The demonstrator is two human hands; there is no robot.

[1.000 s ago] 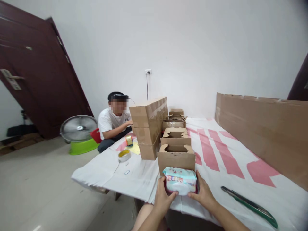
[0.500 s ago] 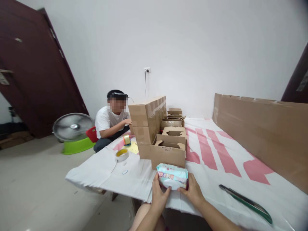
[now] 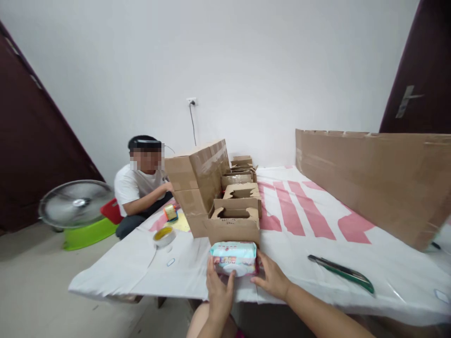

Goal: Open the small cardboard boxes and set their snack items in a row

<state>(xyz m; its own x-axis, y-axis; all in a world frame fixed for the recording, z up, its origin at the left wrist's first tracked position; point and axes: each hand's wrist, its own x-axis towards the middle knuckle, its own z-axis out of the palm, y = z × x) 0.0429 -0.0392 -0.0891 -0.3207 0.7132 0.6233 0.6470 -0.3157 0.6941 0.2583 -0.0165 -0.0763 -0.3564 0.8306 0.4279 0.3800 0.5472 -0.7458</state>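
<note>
Left hand (image 3: 220, 292) and right hand (image 3: 274, 280) hold between curved fingers (image 3: 230, 283) the wet-wipes pack (image 3: 234, 258), probably soft, slippery; best grip is its ends.

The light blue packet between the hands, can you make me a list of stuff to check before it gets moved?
1. Left hand on the light blue packet: ok, it is at the packet's left end.
2. Right hand at the other end: ok, but how tightly it grips, cannot tell.
3. Packet's underside resting flat on the table: cannot tell.
4. Nearest carton open on top: ok, an opening shows, just behind the packet.
5. Green cutter away from the hands: ok, it lies apart, to the right. Blade tucked in: cannot tell.
6. Tape roll out of the way: ok, it is off to the left.
</note>
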